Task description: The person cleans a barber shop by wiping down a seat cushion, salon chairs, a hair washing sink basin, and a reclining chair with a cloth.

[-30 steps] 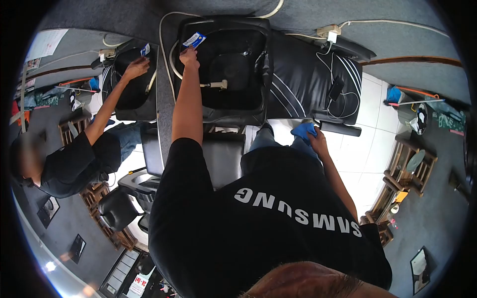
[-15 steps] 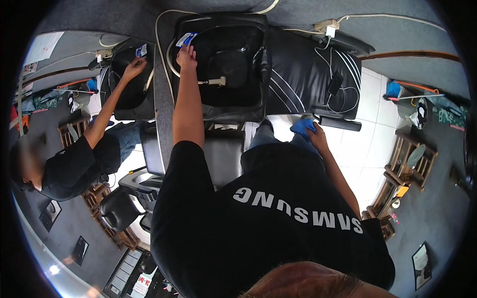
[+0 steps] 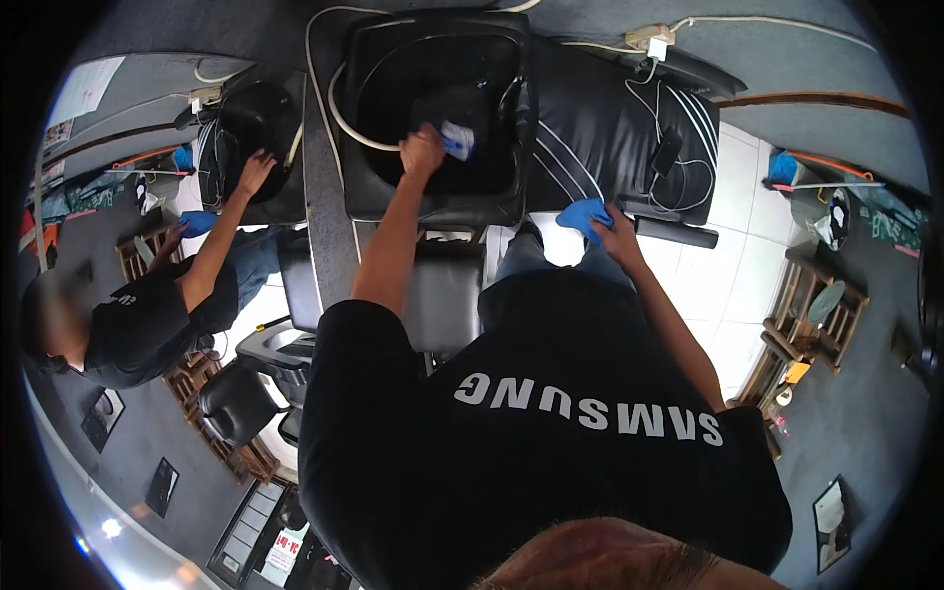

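Note:
My left hand (image 3: 423, 150) is closed over the black basin (image 3: 359, 197), with a blurred blue-and-white packet (image 3: 457, 141) at its fingers. The hose (image 3: 356, 135) runs up to that hand, which hides the spray nozzle; whether the hand also grips the nozzle is unclear. My right hand (image 3: 617, 238) pinches a blue cloth (image 3: 585, 213) in front of the black padded seat (image 3: 580, 138), near its front edge.
On the padded seat lie a dark phone (image 3: 667, 153) and its white cable, which leads to a wall socket (image 3: 649, 41). A mirror at left reflects a person (image 3: 138, 315). Wooden benches (image 3: 811, 305) stand at right, a black chair (image 3: 444, 295) below the basin.
My left hand has moved right and down with the packet, from the basin's upper left rim to the nozzle area. My right hand and the blue cloth have risen slightly toward the padded seat.

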`<state>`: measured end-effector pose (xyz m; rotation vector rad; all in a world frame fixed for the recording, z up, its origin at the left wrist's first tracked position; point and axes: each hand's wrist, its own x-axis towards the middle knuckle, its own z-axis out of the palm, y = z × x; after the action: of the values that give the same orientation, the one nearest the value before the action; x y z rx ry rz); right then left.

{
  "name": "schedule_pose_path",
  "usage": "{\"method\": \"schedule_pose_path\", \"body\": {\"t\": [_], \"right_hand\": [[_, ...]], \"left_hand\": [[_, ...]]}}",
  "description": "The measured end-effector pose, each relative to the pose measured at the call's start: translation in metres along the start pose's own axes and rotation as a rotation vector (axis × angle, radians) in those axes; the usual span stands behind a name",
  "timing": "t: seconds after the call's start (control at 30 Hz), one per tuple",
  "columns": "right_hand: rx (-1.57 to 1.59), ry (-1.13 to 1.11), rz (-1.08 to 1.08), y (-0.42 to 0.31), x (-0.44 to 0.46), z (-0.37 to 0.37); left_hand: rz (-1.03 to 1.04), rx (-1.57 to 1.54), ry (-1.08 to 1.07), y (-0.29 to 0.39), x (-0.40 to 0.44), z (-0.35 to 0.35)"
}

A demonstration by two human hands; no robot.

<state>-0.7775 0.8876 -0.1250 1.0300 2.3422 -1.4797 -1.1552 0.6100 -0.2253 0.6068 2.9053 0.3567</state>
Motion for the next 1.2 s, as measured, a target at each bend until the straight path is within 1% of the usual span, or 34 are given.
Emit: {"method": "schedule_pose_path", "body": {"t": [0.03,0.1,0.17,0.2,0.3,0.43,0.57,0.67,0.77,0.8,0.83,0.9,0.97,1.0,1.03,1.1,1.17,1.2], "right_hand": [[-0.02,-0.013,0.013,-0.002,0.002,-0.001],[-0.056,-0.029,0.048,-0.005,0.003,-0.001],[-0.019,-0.01,0.061,-0.004,-0.002,-0.001],[-0.004,0.0,0.059,-0.005,0.0,-0.002],[-0.027,0.003,0.018,-0.002,0.001,-0.004],[-0.022,0.026,0.035,-0.006,-0.005,-0.007],[-0.019,0.028,0.047,-0.015,0.004,-0.009],[-0.055,0.035,0.036,-0.013,0.004,-0.008],[-0.053,0.037,0.026,-0.018,-0.002,-0.008],[-0.044,0.034,0.021,-0.021,-0.002,-0.009],[-0.053,0.039,0.016,-0.02,-0.003,-0.008],[-0.073,0.051,0.004,-0.011,-0.002,-0.005],[-0.071,0.038,0.019,-0.003,-0.001,-0.002],[-0.07,0.033,0.029,-0.001,-0.001,-0.003],[-0.053,0.022,0.03,0.0,-0.002,-0.004],[-0.02,0.001,0.033,0.0,-0.006,-0.006],[-0.044,-0.002,0.051,-0.008,-0.011,-0.01],[-0.056,-0.005,0.058,-0.014,-0.013,-0.011]], "left_hand": [[0.085,-0.007,-0.069,0.009,-0.016,-0.003],[0.025,-0.124,0.059,0.023,-0.024,-0.014],[-0.036,-0.211,0.193,0.027,-0.034,-0.014],[0.031,-0.116,0.156,0.019,-0.035,0.002],[0.166,-0.074,-0.121,0.012,-0.05,0.005],[0.21,-0.054,-0.145,0.019,-0.057,-0.014],[0.083,-0.132,-0.072,0.029,-0.057,-0.017],[0.029,-0.268,0.016,0.03,-0.048,-0.011],[-0.14,-0.602,0.164,0.007,-0.007,0.007],[-0.244,-0.861,0.182,0.003,0.008,0.005],[-0.362,-1.032,0.179,-0.001,0.022,-0.004],[-0.479,-1.265,0.222,-0.011,0.058,-0.021],[-0.553,-1.439,0.193,-0.026,0.093,-0.034],[-0.624,-1.456,0.226,-0.026,0.108,-0.043],[-0.653,-1.576,0.208,-0.03,0.123,-0.051],[-0.734,-1.686,0.172,-0.03,0.144,-0.065],[-0.791,-1.694,0.092,-0.028,0.156,-0.07],[-0.9,-1.654,0.053,-0.024,0.158,-0.073]]}}
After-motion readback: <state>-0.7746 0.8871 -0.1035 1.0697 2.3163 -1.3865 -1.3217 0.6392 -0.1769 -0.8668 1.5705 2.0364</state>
